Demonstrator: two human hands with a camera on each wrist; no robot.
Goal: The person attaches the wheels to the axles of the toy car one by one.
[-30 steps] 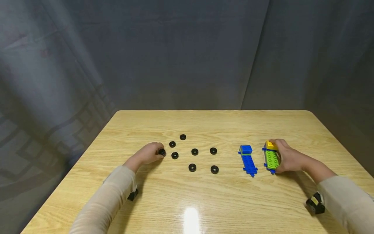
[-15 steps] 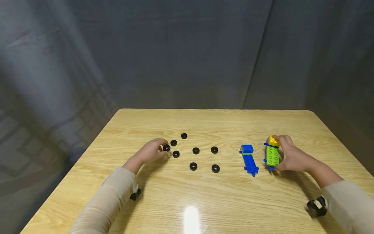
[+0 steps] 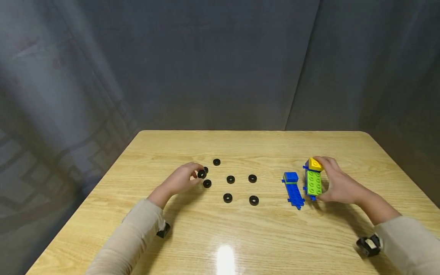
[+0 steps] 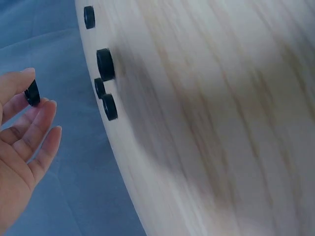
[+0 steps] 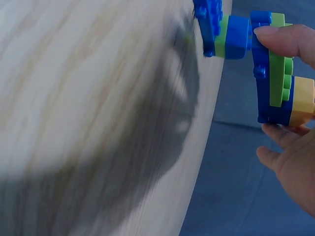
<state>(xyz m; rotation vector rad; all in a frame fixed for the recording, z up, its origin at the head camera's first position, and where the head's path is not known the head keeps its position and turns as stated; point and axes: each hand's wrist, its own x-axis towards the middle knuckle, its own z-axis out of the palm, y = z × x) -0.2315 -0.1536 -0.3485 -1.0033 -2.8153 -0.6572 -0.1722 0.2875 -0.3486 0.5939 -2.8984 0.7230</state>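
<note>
My left hand (image 3: 183, 178) pinches a small black toy wheel (image 3: 201, 174) between thumb and fingertips, raised above the table; the left wrist view shows the same wheel (image 4: 32, 93) edge-on. At the right, my right hand (image 3: 338, 185) grips a toy car body (image 3: 313, 182) by its two ends. That body has a blue base, a lime green studded plate and a yellow block at the far end. In the right wrist view the body (image 5: 275, 69) is off the table, thumb at one end. Just left of it lies a second, blue car body (image 3: 293, 191) with a blue block on top.
Several black wheels lie loose on the wooden table (image 3: 192, 236), among them a near one (image 3: 254, 200), a far one (image 3: 216, 162) and one by the left hand (image 3: 207, 183). A grey curtain (image 3: 220, 68) hangs behind the table.
The left hand has lifted its wheel and moved right, now partly covering another wheel in the head view. The right hand has raised the green and yellow car body and shifted it slightly left.
</note>
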